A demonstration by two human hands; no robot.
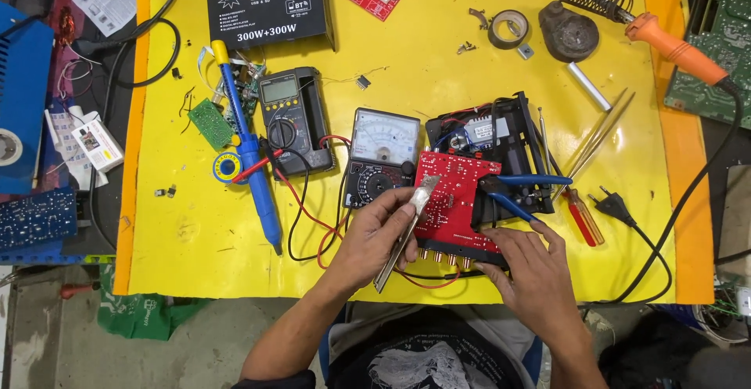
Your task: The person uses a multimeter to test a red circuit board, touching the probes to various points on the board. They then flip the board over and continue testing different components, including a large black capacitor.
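2 bare hands work over a red circuit board that lies on a black chassis near the front edge of the yellow counter. The left hand is curled around metal tweezers, whose long axis runs diagonally from lower left up to the tips touching the board's left part. The right hand rests with fingers mostly extended on the board's lower right corner, gripping nothing that I can see; blue-handled cutters lie just beyond its fingertips, handles pointing right. The board sits between both hands, nearer the left hand's tool. 2 meters, an analog meter and a digital multimeter, stand to the left.
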